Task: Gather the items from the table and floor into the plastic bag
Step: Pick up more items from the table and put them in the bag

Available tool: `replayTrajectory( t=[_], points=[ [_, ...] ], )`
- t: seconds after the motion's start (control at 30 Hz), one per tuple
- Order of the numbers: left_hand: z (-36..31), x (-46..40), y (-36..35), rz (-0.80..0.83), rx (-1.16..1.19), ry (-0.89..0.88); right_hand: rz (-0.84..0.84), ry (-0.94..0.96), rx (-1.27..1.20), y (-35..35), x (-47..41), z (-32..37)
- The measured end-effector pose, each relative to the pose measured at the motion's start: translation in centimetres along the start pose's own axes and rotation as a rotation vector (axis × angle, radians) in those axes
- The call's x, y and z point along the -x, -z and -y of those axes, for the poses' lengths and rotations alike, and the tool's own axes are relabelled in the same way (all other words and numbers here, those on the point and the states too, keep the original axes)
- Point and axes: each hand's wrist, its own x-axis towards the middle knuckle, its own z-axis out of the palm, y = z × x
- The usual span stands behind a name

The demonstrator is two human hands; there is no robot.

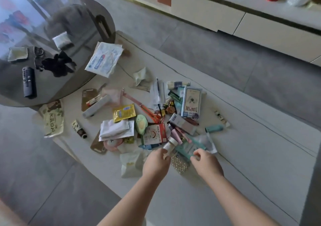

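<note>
Left hand (157, 161) grasping a small white bottle (170, 145) above the floor pile (near the teal pouch (191, 147)); right hand (205, 162) pinching the clear plastic bag (211, 143) edge.

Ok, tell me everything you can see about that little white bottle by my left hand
The small white bottle looks like plastic, a cylinder with a white cap. It lies tilted at the near edge of the pile on the pale floor mat, cap end pointing away. The left hand grips its lower end, hiding the base. Any label is too blurred to read.
</note>
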Motion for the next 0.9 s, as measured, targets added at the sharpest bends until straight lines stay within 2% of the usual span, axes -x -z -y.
replayTrajectory(
  t=[0.23, 0.4, 0.57, 0.7, 0.9],
  points=[
    [1.4, -6.6, -3.3, -0.005, -0.053, 0.005, -0.067, 0.095, -0.053, -3.1, -7.1, 1.1],
    [1.9, -8.7, -5.0, 0.001, 0.009, 0.033, -0.130, 0.191, -0.030, -4.9, -10.1, 1.6],
    [2.1, -9.1, -5.8, -0.011, 0.044, -0.004, -0.232, 0.198, 0.134, -6.0, -11.7, 2.2],
    [2.4, -9.0, -5.5, 0.018, 0.065, -0.004, -0.211, 0.143, 0.256, -6.2, -11.8, 3.5],
    [2.4, -7.4, -4.3, 0.125, 0.084, 0.000, -0.072, 0.041, 0.107, -3.6, -10.2, 3.4]
  ],
)
